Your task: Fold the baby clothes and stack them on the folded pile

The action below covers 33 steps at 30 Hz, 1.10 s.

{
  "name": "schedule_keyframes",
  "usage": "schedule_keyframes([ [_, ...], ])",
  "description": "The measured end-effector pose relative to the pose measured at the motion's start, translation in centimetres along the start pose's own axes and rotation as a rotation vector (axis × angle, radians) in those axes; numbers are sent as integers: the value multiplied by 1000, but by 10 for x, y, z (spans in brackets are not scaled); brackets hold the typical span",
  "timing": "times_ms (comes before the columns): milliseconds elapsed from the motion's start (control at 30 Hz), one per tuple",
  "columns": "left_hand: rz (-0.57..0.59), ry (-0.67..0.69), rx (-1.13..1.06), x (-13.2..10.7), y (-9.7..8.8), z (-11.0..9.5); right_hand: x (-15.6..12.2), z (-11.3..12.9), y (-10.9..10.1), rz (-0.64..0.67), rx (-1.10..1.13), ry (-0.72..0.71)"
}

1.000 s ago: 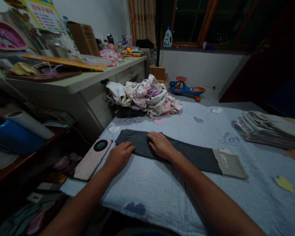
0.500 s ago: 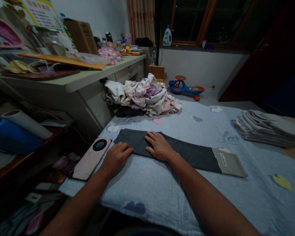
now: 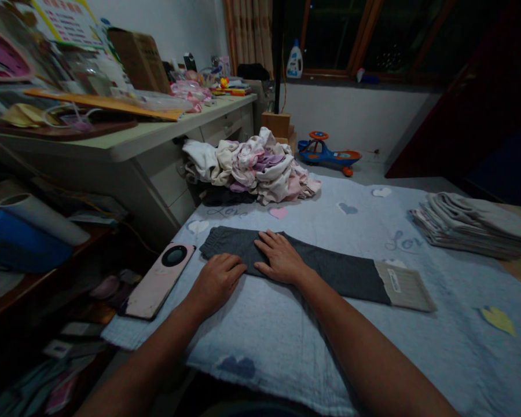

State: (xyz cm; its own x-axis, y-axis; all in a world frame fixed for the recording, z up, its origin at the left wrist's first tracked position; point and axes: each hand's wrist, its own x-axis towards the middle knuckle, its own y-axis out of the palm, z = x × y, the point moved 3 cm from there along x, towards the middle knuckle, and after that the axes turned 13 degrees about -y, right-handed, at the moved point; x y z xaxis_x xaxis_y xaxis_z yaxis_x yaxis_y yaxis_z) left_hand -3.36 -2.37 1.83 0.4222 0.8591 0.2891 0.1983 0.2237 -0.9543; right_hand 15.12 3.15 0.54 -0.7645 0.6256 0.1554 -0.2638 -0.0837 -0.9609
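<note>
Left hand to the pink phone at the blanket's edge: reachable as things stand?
Probably yes. The left hand rests at the near edge of the grey trousers, and the pink phone lies just to its left on the blanket, with nothing between them.

Low bed (image 3: 286, 341) covered in pale blue cloth with hearts.
Across its middle lie grey trousers (image 3: 338, 272); a pink phone (image 3: 156, 281) rests at the left edge, a laundry heap (image 3: 252, 165) at the far side, and stacked folded clothes (image 3: 469, 226) on the right.
</note>
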Motion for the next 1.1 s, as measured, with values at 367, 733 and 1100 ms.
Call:
schedule_keyframes([
  [367, -45, 12, 4, -2, -1, 2, 0, 2, -2, -25, -20, 3],
  [733, 174, -117, -117, 20, -3, 8, 1, 4, 2, -55, -57, -24],
  [1100, 184, -166, 5, 46, 39, 41, -1, 7, 6, -2, -27, 6],
])
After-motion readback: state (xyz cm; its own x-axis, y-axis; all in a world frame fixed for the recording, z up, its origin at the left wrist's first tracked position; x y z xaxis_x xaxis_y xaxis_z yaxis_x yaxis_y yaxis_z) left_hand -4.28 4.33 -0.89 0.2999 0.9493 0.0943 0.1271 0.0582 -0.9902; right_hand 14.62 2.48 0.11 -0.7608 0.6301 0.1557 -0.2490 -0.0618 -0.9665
